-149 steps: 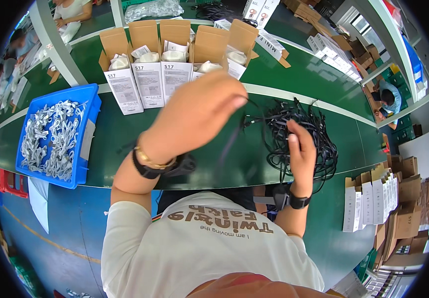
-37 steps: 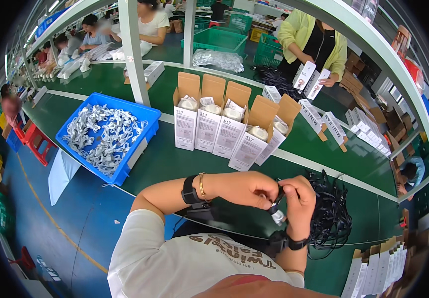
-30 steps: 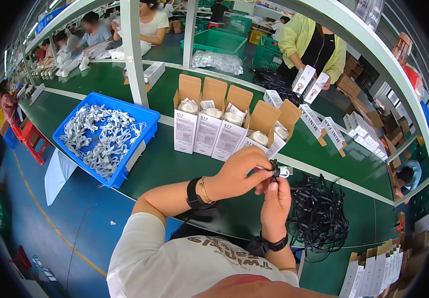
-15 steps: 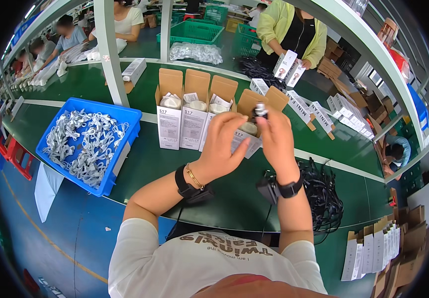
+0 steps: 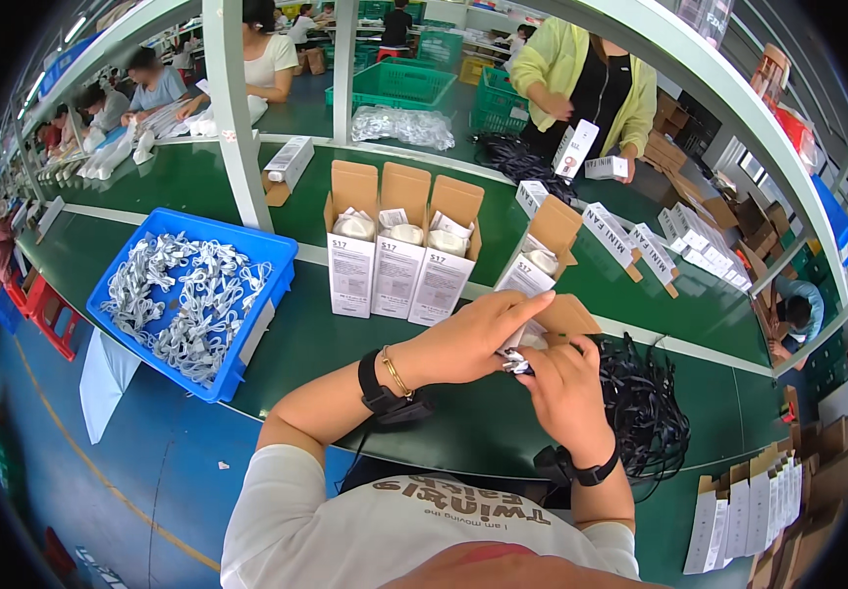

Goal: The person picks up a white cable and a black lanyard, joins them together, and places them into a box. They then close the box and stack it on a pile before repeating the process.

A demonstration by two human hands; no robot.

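Vs 0.5 s ago, both hands are lower, nearer the body. Left hand (image 5: 468, 339) & right hand (image 5: 561, 388) pinch small coiled black-and-white cable (image 5: 516, 364), tangled black cable pile (image 5: 645, 407) at 3 o'clock.

Factory packing line: green workbench (image 5: 345, 344), open cartons (image 5: 402, 240), co-workers.

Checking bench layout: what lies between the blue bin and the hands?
Head view: three open white boxes stand between the blue bin and the hands.

floor: blue w/ yellow line (image 5: 100, 476) | benches: long green worktops (image 5: 345, 344) | frame: white posts (image 5: 233, 118) | rear: green crates (image 5: 399, 83) | lighting: bright overhead
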